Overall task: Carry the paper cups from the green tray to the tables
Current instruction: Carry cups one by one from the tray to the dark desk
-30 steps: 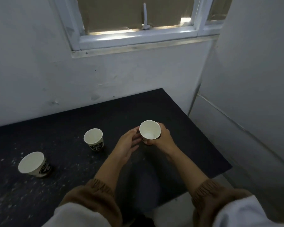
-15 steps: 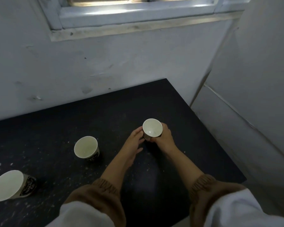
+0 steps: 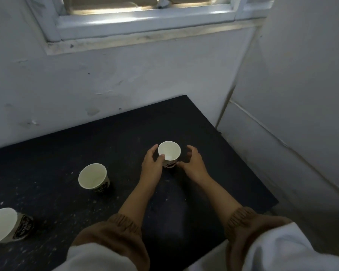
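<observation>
A white paper cup point(image 3: 169, 153) with dark print stands upright on the black table point(image 3: 213, 153). My left hand point(image 3: 152, 162) touches its left side with thumb and fingers. On the other side, my right hand point(image 3: 193, 162) sits just off the cup, fingers spread and apart from it. A second cup point(image 3: 93, 177) stands to the left, and a third cup point(image 3: 3, 225) is at the table's left edge of view. The green tray is not in view.
A white wall point(image 3: 125, 75) with a window sill point(image 3: 145, 38) rises right behind the table. Another white wall point(image 3: 301, 94) closes off the right side. The table's right edge point(image 3: 249, 165) drops to a pale floor.
The cup has been set down on the table. My right hand has let go of it and opened beside it. The view has tilted down slightly.
</observation>
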